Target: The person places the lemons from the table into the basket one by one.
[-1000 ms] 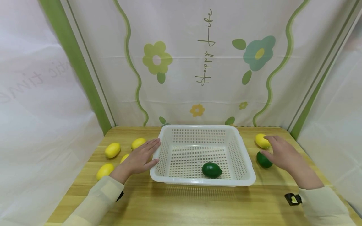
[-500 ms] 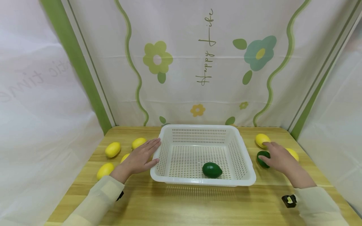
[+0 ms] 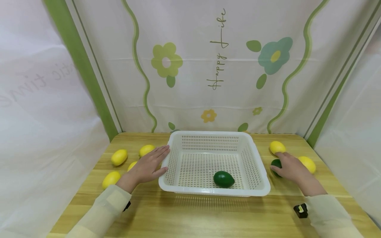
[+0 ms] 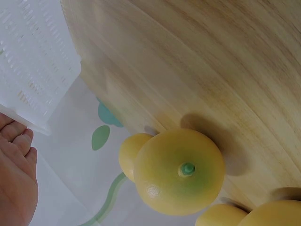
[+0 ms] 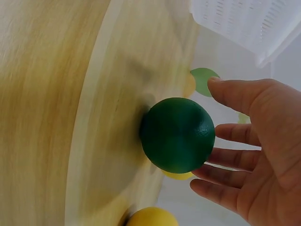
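Note:
My left hand (image 3: 148, 167) lies with straight fingers against the left rim of a white plastic basket (image 3: 214, 191). Inside the basket, near its front wall, is a smooth dark green fruit (image 3: 224, 179), pointed at one end. To the right of the basket, my right hand (image 3: 290, 168) is at a second dark green fruit (image 5: 178, 136) on the table, partly hidden by the hand in the head view. In the right wrist view, its fingers (image 5: 230, 157) are spread beside this fruit, with the thumb held apart from it.
Several yellow lemons lie left of the basket, including a back-left lemon (image 3: 119, 157) and a front one (image 3: 111, 179). Two more, a far lemon (image 3: 277, 147) and a right lemon (image 3: 307, 164), flank my right hand. A printed curtain (image 3: 190, 66) hangs behind the wooden table (image 3: 193, 221).
My right hand has moved left and closer over the green fruit, uncovering the lemon to its right. The left hand and basket have stayed in place.

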A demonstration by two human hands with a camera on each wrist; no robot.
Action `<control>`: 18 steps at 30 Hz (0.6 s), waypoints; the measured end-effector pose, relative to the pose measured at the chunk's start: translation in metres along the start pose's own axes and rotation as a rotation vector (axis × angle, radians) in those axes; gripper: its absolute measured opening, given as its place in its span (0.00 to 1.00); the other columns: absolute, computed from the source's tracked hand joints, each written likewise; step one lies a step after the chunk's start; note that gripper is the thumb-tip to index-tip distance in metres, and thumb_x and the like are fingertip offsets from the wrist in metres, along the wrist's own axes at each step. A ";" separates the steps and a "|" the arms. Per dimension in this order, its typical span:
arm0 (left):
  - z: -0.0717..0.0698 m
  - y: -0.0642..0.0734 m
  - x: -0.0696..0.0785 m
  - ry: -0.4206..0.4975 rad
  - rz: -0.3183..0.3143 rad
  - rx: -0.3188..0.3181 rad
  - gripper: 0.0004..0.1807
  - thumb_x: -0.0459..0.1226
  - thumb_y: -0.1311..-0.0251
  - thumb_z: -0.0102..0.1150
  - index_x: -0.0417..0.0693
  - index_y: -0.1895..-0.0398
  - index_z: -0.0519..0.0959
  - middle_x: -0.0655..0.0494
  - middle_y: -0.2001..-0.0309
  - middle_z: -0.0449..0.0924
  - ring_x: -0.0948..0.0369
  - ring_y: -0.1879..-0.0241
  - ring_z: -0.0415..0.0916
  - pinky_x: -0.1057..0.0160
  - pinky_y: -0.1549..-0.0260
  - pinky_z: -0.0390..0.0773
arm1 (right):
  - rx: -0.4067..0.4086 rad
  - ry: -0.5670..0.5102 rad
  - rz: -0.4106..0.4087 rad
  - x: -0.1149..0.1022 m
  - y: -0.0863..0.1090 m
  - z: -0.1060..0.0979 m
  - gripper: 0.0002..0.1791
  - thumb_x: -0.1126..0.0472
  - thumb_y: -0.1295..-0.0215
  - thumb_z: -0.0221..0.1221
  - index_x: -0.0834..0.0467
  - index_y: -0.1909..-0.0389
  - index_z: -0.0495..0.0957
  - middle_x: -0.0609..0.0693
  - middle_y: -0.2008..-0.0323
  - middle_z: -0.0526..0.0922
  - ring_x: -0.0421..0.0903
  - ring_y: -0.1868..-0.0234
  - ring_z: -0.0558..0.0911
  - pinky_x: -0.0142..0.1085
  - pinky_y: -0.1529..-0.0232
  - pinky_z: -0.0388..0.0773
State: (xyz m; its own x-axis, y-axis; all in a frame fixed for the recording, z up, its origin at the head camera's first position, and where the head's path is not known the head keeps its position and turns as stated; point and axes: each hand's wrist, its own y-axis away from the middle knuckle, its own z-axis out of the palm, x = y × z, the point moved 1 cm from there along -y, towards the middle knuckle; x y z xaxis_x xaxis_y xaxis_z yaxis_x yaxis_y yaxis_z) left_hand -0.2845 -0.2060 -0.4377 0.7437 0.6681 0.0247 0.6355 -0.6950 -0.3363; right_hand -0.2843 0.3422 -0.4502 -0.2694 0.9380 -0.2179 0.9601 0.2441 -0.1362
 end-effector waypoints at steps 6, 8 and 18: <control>0.000 0.000 0.001 0.003 0.002 0.005 0.37 0.49 0.31 0.49 0.32 0.29 0.59 0.40 0.28 0.56 0.47 0.29 0.54 0.49 0.32 0.55 | -0.021 0.005 0.034 0.002 -0.003 0.004 0.36 0.52 0.39 0.65 0.77 0.43 0.66 0.79 0.50 0.72 0.74 0.51 0.74 0.62 0.55 0.74; 0.000 0.000 0.001 0.002 0.005 0.008 0.36 0.49 0.31 0.49 0.32 0.29 0.59 0.40 0.28 0.57 0.47 0.29 0.54 0.49 0.32 0.55 | -0.022 0.008 0.035 0.003 -0.003 0.006 0.36 0.51 0.39 0.65 0.77 0.44 0.67 0.78 0.50 0.72 0.74 0.51 0.74 0.62 0.56 0.74; 0.001 0.000 0.000 0.001 0.007 0.009 0.36 0.49 0.31 0.48 0.32 0.29 0.59 0.40 0.28 0.57 0.47 0.29 0.54 0.49 0.32 0.55 | -0.050 0.004 0.057 0.005 -0.005 0.013 0.39 0.50 0.40 0.65 0.77 0.42 0.65 0.79 0.49 0.72 0.74 0.51 0.73 0.62 0.56 0.74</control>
State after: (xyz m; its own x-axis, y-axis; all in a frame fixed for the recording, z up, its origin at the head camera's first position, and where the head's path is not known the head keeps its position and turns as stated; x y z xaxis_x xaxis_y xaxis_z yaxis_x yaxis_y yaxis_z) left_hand -0.2847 -0.2052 -0.4388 0.7485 0.6627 0.0232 0.6282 -0.6974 -0.3450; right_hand -0.2913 0.3428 -0.4629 -0.2144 0.9516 -0.2201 0.9764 0.2025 -0.0756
